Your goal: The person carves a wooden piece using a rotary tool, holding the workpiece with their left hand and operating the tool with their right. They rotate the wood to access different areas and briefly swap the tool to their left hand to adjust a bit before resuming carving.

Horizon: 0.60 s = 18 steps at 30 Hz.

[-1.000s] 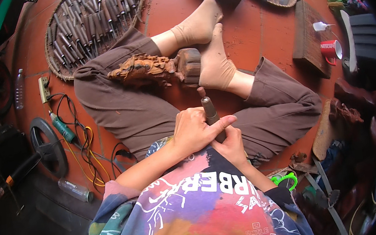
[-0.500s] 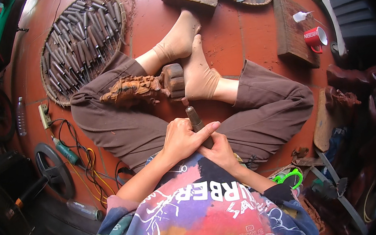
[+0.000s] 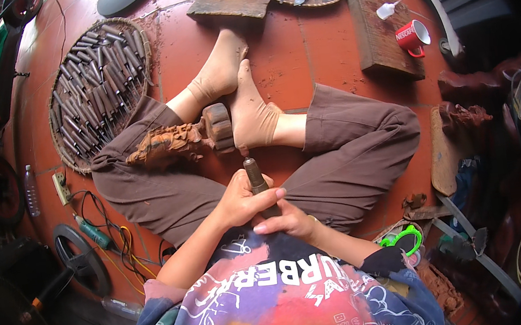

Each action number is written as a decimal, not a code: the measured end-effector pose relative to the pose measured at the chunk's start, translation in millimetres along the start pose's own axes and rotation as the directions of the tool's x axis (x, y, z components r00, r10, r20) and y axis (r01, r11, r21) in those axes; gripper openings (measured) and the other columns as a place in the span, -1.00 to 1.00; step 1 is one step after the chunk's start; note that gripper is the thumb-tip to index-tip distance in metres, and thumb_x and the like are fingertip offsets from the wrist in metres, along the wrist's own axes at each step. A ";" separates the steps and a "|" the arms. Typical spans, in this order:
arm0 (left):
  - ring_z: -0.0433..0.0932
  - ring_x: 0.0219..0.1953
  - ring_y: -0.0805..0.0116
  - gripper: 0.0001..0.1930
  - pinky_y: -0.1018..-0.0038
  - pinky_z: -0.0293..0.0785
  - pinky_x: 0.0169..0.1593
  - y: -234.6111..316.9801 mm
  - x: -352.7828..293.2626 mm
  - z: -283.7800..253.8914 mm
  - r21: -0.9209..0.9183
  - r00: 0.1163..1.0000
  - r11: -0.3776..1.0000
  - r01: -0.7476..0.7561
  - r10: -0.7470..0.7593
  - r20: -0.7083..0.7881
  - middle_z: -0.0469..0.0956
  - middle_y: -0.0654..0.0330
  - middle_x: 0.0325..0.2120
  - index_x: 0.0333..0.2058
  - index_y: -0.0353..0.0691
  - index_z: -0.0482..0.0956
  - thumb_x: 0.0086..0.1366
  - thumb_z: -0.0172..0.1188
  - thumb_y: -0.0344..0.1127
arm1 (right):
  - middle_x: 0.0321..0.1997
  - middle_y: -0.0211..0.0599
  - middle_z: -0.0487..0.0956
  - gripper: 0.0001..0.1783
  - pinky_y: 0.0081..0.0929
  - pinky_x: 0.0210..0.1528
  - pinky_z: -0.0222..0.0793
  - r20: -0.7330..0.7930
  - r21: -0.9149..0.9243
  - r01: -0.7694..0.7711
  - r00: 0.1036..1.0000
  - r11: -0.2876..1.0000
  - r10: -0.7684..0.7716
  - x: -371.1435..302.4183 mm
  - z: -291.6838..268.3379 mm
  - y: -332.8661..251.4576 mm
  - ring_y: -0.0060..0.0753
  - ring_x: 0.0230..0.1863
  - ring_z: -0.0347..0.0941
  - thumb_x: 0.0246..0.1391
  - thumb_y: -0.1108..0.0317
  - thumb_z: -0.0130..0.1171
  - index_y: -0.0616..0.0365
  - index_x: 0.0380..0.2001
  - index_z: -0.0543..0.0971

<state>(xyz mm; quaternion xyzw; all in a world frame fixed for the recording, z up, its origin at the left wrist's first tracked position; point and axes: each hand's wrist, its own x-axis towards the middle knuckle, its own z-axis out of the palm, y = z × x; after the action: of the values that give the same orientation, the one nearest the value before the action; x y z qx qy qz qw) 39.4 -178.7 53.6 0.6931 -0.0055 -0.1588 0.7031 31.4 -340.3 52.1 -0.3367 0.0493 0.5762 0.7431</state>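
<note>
My left hand (image 3: pixel 239 203) is closed round the metal body of a rotary tool handpiece (image 3: pixel 254 175), thumb laid across it. The handpiece points away from me, with a small reddish-brown bit at its tip. My right hand (image 3: pixel 291 219) holds its lower end, which is mostly hidden by the fingers. Beyond the tip, a brown wood carving (image 3: pixel 165 145) with a block-like base (image 3: pixel 218 127) lies on its side by my left shin. The bit is close to the base and my right foot; I cannot tell whether it touches.
At the far left, a round woven tray (image 3: pixel 56 131) holds many wooden-handled carving tools. Another tray (image 3: pixel 294 6) carries several blades. A wooden block (image 3: pixel 211 9) and a thick board (image 3: pixel 382 46) with a red mug (image 3: pixel 412 36) lie ahead. Cords (image 3: pixel 101 203) run at left.
The view has tilted, so the scene sits further left and lower. My right hand's thumb now shows across the handpiece's lower end. The carving stays by my shin.
</note>
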 end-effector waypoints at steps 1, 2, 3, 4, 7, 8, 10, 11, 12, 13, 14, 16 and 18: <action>-0.02 -0.76 0.44 -0.45 0.37 -0.07 -0.65 0.2 2.4 -3.2 -0.068 0.998 0.997 -0.025 0.029 0.064 0.04 0.27 -0.87 -0.81 -0.25 0.14 0.13 0.27 -0.15 | -0.41 -0.56 0.42 -0.84 -0.67 -0.28 0.24 0.018 0.012 0.010 1.000 1.000 -0.011 0.2 1.8 -2.1 -0.72 -0.35 0.33 0.01 0.42 0.26 0.10 -0.36 0.47; 0.01 -0.72 0.44 -0.48 0.35 -0.06 -0.61 -0.9 5.8 -4.0 -0.018 0.992 0.999 -0.042 0.044 0.116 0.04 0.27 -0.81 -0.77 -0.22 0.11 0.13 0.24 -0.15 | -0.42 -0.57 0.39 -0.82 -0.68 -0.31 0.22 0.031 0.023 0.022 0.999 0.999 -0.023 -1.9 2.3 -5.0 -0.73 -0.37 0.30 0.00 0.42 0.26 0.08 -0.37 0.44; 0.05 -0.70 0.44 -0.51 0.36 -0.03 -0.60 -0.7 10.6 -3.3 0.004 0.995 0.999 -0.047 0.046 0.091 0.08 0.26 -0.78 -0.75 -0.22 0.15 0.13 0.22 -0.15 | -0.43 -0.58 0.36 -0.80 -0.68 -0.33 0.20 0.042 0.036 0.040 0.998 0.999 -0.042 -3.9 2.3 -7.4 -0.74 -0.39 0.27 0.00 0.42 0.26 0.05 -0.37 0.41; 0.09 -0.67 0.44 -0.54 0.37 0.00 -0.58 0.5 15.8 -1.4 0.028 0.996 0.998 -0.053 0.051 0.073 0.11 0.25 -0.76 -0.73 -0.22 0.18 0.13 0.21 -0.14 | -0.32 -0.54 0.44 -0.73 -0.64 -0.24 0.28 0.108 0.074 0.076 0.991 0.994 -0.083 -2.7 -8.7 1.6 -0.68 -0.30 0.34 0.09 0.27 0.26 0.15 -0.23 0.46; 0.27 -0.50 0.41 -0.70 0.47 0.20 -0.42 4.0 25.9 17.1 -0.112 0.986 0.980 -0.167 0.165 -0.023 0.30 0.23 -0.60 -0.59 -0.26 0.35 0.14 0.16 -0.17 | -0.20 -0.36 0.56 -0.53 -0.50 -0.11 0.38 0.049 -0.341 0.077 0.997 0.937 -0.065 -16.9 -27.6 -24.1 -0.44 -0.18 0.49 0.17 0.06 0.19 0.22 -0.04 0.46; 0.35 -0.48 0.37 -0.73 0.49 0.26 -0.37 -2.1 22.9 23.5 -0.270 0.991 0.954 -0.132 0.118 -0.067 0.38 0.21 -0.58 -0.59 -0.28 0.38 0.13 0.15 -0.22 | -0.15 -0.19 0.59 -0.50 -0.41 -0.07 0.40 0.017 -0.718 0.180 0.970 0.672 -0.241 -28.9 -36.1 -39.5 -0.26 -0.13 0.52 0.15 0.05 0.20 0.25 -0.03 0.48; 0.43 -0.57 0.33 -0.81 0.49 0.35 -0.46 -7.7 21.1 30.7 -0.526 0.990 0.839 -0.138 0.105 -0.092 0.44 0.07 -0.63 -0.47 -0.26 0.31 0.17 0.11 -0.30 | -0.18 -0.05 0.63 -0.52 -0.36 -0.10 0.47 -0.060 -0.951 0.106 0.857 0.289 -0.512 -50.9 -44.7 -71.7 -0.17 -0.15 0.60 0.11 0.09 0.25 0.28 -0.08 0.55; 0.36 -0.67 0.35 -0.78 0.49 0.34 -0.57 -2.8 23.3 35.3 -0.599 1.000 0.800 -0.027 0.013 -0.028 0.38 0.08 -0.69 -0.44 -0.22 0.23 0.18 0.10 -0.30 | -0.26 -0.12 0.65 -0.58 -0.42 -0.16 0.48 -0.202 -0.851 0.162 0.778 0.499 -0.595 -54.3 -44.2 -80.7 -0.31 -0.19 0.61 0.08 0.22 0.28 0.28 -0.08 0.55; 0.30 -0.74 0.36 -0.81 0.50 0.33 -0.63 0.8 24.4 42.2 -0.625 0.998 0.779 0.042 -0.063 -0.012 0.35 0.11 -0.72 -0.44 -0.23 0.23 0.18 0.07 -0.33 | -0.31 -0.17 0.64 -0.61 -0.48 -0.22 0.47 -0.106 -0.861 0.307 0.672 0.405 -0.733 -56.7 -41.4 -90.3 -0.40 -0.27 0.60 0.06 0.35 0.29 0.29 -0.06 0.54; 0.30 -0.76 0.38 -0.85 0.51 0.35 -0.62 5.0 26.2 52.5 -0.521 0.989 0.843 0.131 -0.146 0.012 0.32 0.15 -0.73 -0.44 -0.23 0.23 0.16 0.02 -0.37 | -0.32 -0.18 0.64 -0.59 -0.47 -0.24 0.46 -0.039 -0.861 0.386 0.599 0.331 -0.800 -59.9 -40.0 -93.7 -0.39 -0.33 0.58 0.03 0.42 0.30 0.27 -0.02 0.53; 0.32 -0.77 0.40 -0.90 0.53 0.35 -0.62 2.9 26.6 56.4 -0.416 0.984 0.892 0.178 -0.170 0.056 0.33 0.17 -0.74 -0.42 -0.26 0.27 0.15 -0.01 -0.40 | -0.34 -0.17 0.63 -0.61 -0.47 -0.25 0.45 0.010 -0.712 0.543 0.643 0.446 -0.766 -68.1 -26.4 -105.4 -0.42 -0.34 0.55 0.04 0.43 0.28 0.26 -0.03 0.54; 0.37 -0.74 0.40 -0.92 0.53 0.36 -0.59 19.1 29.3 72.1 -0.301 0.967 0.921 0.248 -0.216 0.138 0.38 0.17 -0.73 -0.38 -0.28 0.32 0.15 -0.02 -0.43 | -0.40 -0.20 0.63 -0.74 -0.50 -0.29 0.45 0.204 -0.816 0.566 0.477 0.121 -0.855 -67.2 -39.5 -105.2 -0.46 -0.36 0.56 0.04 0.50 0.25 0.33 -0.16 0.59; 0.38 -0.73 0.41 -0.94 0.54 0.35 -0.58 28.9 33.0 72.7 -0.228 0.943 0.925 0.303 -0.257 0.212 0.39 0.18 -0.73 -0.40 -0.30 0.33 0.14 -0.02 -0.46 | -0.42 -0.19 0.63 -0.81 -0.51 -0.35 0.46 0.185 -0.801 0.575 0.504 0.168 -0.844 -73.6 -40.3 -111.3 -0.48 -0.42 0.57 0.04 0.52 0.24 0.35 -0.24 0.62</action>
<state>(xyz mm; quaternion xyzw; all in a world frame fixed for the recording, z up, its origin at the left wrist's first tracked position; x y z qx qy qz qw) 60.4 -257.4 77.6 0.5727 0.0517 -0.3185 0.7536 118.7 -435.5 104.5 -0.6892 -0.2609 0.0492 0.6742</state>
